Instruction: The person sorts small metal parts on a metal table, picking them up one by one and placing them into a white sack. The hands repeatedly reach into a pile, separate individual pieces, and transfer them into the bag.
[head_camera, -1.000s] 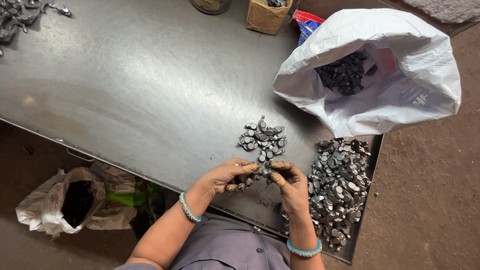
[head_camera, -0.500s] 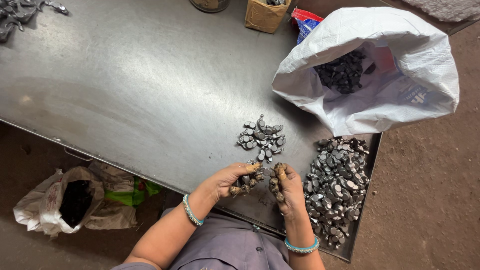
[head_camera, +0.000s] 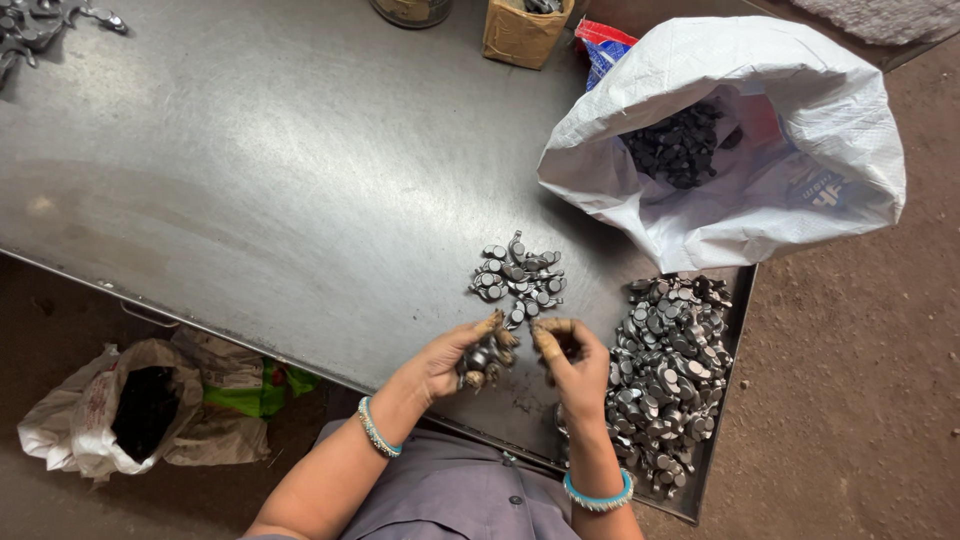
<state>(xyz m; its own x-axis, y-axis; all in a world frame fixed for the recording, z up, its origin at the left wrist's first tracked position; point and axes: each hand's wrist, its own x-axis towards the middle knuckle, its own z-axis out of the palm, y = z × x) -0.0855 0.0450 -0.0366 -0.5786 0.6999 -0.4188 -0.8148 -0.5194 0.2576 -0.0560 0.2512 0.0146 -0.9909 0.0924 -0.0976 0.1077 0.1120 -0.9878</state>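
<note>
My left hand (head_camera: 455, 357) is closed around a few small grey metal parts (head_camera: 487, 355) just above the near edge of the steel table (head_camera: 260, 190). My right hand (head_camera: 568, 362) is beside it, fingers curled with the fingertips pinched; what it holds is too small to tell. A small heap of the same metal parts (head_camera: 518, 277) lies on the table just beyond both hands. A much larger heap of metal parts (head_camera: 668, 370) fills the table's near right corner, next to my right hand.
A white woven sack (head_camera: 730, 140) holding dark parts lies open at the table's right end. A cardboard box (head_camera: 525, 30) stands at the far edge, loose metal pieces (head_camera: 40, 25) at far left. Another white bag (head_camera: 110, 415) sits on the dirt floor, lower left.
Both hands have stayed at the near edge, working the small parts between them; the right hand's fingers have curled in and turned slightly. The heaps have not moved.
</note>
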